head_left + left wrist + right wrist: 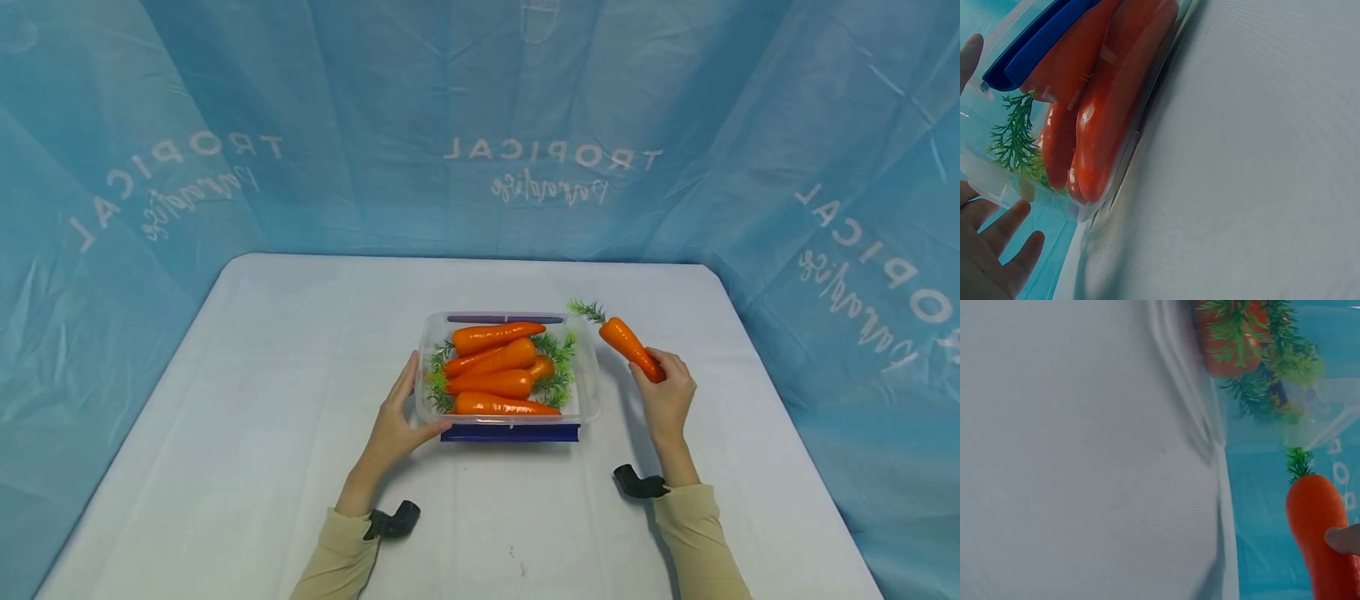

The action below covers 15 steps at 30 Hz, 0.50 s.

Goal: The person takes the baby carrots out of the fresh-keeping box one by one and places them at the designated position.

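Note:
In the head view a clear plastic container [590, 392] with blue latch flaps holds several orange carrots [491, 383] with green leafy tops. My left hand [393, 425] rests against its left end, thumb at the near left corner and fingers spread along the side wall. The left wrist view shows those fingers [1019, 256] fairly straight beside the clear wall. To the right of the container, my right hand [666, 396] pinches a carrot [624, 340] by its narrow tip, apart from the container. Its leafy top points up and left, towards the container's far right corner.
Below the container's near rim hangs a blue latch flap [510, 433]. A white cloth covers the table [300, 333]. Blue printed curtains [390, 167] stand behind and at both sides. Each wrist wears a black camera mount [393, 521].

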Available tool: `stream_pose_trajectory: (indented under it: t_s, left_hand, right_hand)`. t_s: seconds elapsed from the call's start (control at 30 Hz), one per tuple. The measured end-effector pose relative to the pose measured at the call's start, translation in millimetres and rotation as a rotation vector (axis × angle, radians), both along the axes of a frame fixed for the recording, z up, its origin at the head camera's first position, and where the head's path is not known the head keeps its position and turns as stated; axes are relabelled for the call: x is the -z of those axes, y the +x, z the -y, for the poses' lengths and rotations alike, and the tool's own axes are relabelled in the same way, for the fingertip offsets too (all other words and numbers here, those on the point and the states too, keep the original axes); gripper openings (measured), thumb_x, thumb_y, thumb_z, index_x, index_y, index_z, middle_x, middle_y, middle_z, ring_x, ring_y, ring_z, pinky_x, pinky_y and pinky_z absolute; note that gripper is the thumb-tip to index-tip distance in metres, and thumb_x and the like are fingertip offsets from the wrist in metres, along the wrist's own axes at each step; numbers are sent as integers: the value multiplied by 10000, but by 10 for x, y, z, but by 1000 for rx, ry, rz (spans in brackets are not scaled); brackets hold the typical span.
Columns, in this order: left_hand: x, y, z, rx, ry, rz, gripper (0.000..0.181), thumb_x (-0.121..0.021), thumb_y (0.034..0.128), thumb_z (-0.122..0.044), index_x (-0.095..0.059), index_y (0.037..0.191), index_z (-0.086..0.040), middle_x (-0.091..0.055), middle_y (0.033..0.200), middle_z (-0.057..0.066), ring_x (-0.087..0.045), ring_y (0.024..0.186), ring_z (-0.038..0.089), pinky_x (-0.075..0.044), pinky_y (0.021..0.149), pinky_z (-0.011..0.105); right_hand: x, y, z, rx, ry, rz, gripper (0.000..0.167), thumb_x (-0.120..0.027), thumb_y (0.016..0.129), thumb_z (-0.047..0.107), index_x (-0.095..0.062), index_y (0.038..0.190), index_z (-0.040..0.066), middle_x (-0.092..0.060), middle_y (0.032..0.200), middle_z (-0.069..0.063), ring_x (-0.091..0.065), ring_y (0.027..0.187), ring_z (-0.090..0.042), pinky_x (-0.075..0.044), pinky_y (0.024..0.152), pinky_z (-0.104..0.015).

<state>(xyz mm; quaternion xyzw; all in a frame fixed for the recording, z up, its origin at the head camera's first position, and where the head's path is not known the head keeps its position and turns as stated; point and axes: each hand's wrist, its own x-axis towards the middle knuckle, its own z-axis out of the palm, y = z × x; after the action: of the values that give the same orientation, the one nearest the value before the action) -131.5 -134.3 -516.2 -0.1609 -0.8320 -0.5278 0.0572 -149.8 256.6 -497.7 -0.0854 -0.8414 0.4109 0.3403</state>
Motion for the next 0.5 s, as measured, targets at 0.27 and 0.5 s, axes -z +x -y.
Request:
stream_pose_trajectory:
  t_s: [0.27, 0.5]
  left_hand:
    - [-6, -8, -3, 8, 8, 15, 1096, -835, 693, -205, -141, 1541, -192, -166, 1611, 23, -245, 1462, 260, -315, 1140, 485]
    - [21, -11, 0, 3, 11, 18, 1098, -836, 695, -215, -137, 1541, -224, -167, 1611, 13, -257, 1457, 268, -312, 1145, 498]
  right_hand:
    - [119, -34, -19, -15, 1, 28, 310, -769, 757, 3, -680, 1041, -81, -677, 986, -252, -628, 892, -359, -344, 786, 26]
    - [168, -41, -26, -34, 4, 37, 294, -771, 742, -20, -681, 1009, -106, -679, 954, -273, -627, 810, -362, -348, 713, 22]
